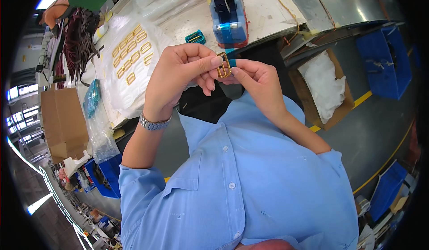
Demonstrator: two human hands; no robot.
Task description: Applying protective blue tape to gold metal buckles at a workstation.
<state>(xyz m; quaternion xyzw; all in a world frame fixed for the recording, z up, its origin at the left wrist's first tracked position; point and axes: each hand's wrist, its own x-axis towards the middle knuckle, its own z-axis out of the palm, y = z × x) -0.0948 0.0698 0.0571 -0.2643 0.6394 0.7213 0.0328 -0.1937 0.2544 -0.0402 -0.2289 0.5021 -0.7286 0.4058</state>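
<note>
Fingers: on the left hand (181, 69), thumb and forefinger pinch a gold buckle (224, 65); on the right hand (261, 81), thumb and forefinger pinch teal film (232, 63) at its right edge.
Buckle: glossy metal, a rounded rectangular frame with a bar across, held up just on the person's side of the tape dispenser (241, 24).
Dispenser: blue body, reddish base, dark roll behind, shiny blue tape at the front end.
Teal-wrapped buckle (195, 37): gold showing through its covering, near the dispenser's front, on its left.
Loose buckles (129, 49): gold, in uneven rows on a thin, whitish plastic sheet (119, 91), farther left of the dispenser.
Surface (270, 15): pale and scuffed, bearing the dispenser.
Dark brown straps (78, 35): a hanging bundle, well left of the dispenser.
Cardboard box (338, 114): right of the dispenser, filled with crumpled white plastic (322, 87).
Floor (357, 138): smooth grey with yellow lines, right of the dispenser; a blue bin (386, 67) stands beyond the box.
</note>
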